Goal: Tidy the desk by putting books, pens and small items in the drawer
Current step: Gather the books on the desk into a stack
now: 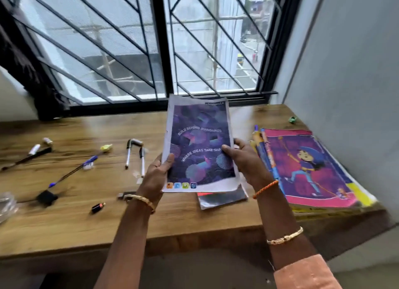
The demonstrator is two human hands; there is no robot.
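While lifted clear of the wooden desk (64, 219) near its middle, purple notebook (199, 146) held upright-ish by both hands: left hand (156, 174) gripping the lower left edge, thumb curled over the cover and fingers hidden behind; right hand (246, 159) gripping the right edge the same way, thumb on the cover. Gripped firmly on both sides, nothing else in either hand. Directly under the notebook, another thin book (222, 197) lying flat on the desk, partly hidden. Just to the right, a stack of books topped by a pink cartoon cover (313, 168), with a couple of pens (259, 144) tucked along its left side. Left half of the desk strewn with loose items: two white pens (135, 157), a blue pen (73, 170), a black marker (26, 158), a yellow eraser-like bit (106, 147), a small black-and-orange piece (98, 207). Far right corner, a tiny green object (293, 119). No drawer visible anywhere. Judging from the spread, barely begun: one book in hand, almost everything else yet to be gathered and stowed
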